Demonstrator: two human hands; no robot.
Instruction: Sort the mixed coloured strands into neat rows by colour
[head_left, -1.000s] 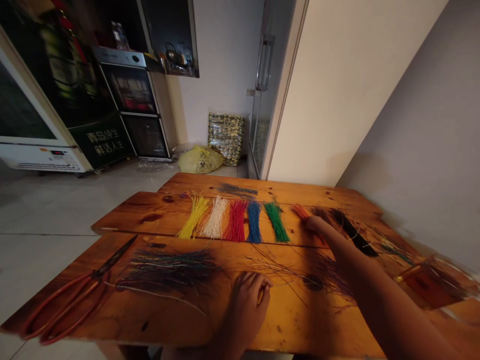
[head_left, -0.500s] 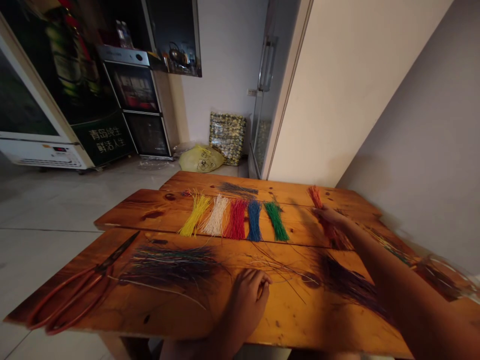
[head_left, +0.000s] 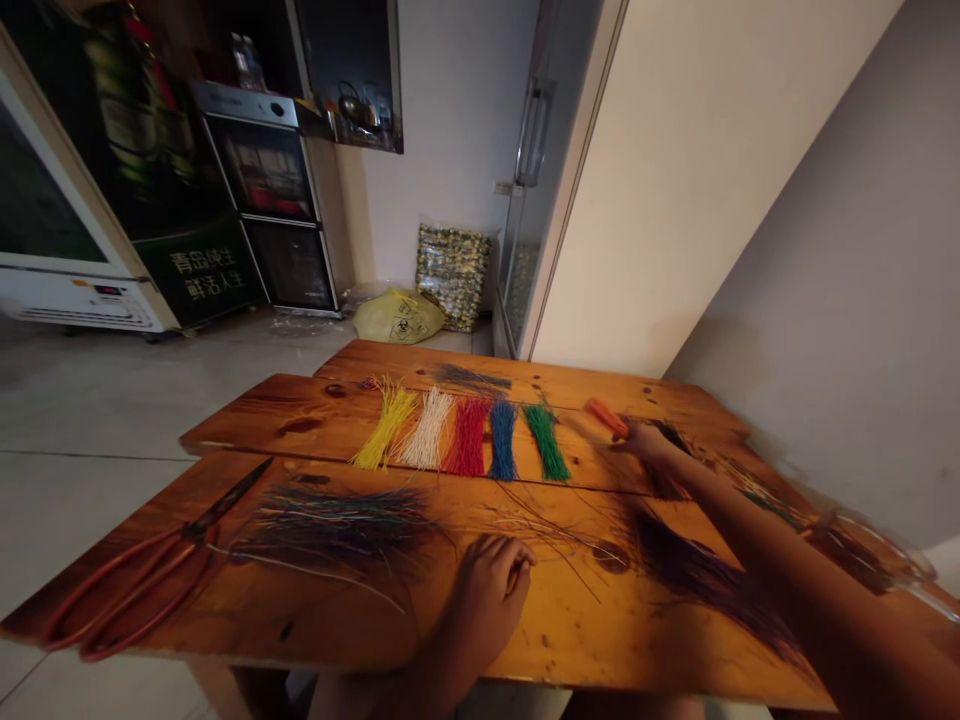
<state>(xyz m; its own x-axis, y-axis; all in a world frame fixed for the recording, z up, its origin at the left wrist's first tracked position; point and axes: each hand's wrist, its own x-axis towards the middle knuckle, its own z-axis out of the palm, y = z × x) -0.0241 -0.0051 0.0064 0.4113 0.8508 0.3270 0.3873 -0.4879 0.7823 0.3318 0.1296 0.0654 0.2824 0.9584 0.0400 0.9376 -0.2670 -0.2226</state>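
Note:
My right hand [head_left: 643,440] grips a bundle of orange strands [head_left: 606,416], held over the right part of the wooden table; part of the bundle is blurred. To its left lie separate bundles in a row: green [head_left: 547,442], blue [head_left: 503,440], red [head_left: 469,438], white [head_left: 427,428] and yellow [head_left: 385,424]. My left hand [head_left: 496,580] rests on the table near the front edge, fingers curled in a loose fist with nothing visible in them. Loose thin strands [head_left: 540,530] lie just beyond it. A dark purple bundle [head_left: 705,575] lies beneath my right forearm.
Large scissors [head_left: 157,570] with red handles lie at the table's left. Beside them is a pile of mixed dark strands [head_left: 337,525]. More dark strands [head_left: 472,379] lie at the far edge. A yellow bag [head_left: 397,317] sits on the floor beyond the table [head_left: 300,630].
My right hand has moved left with the orange bundle, which now tilts toward the green one. My left hand keeps its place and curl.

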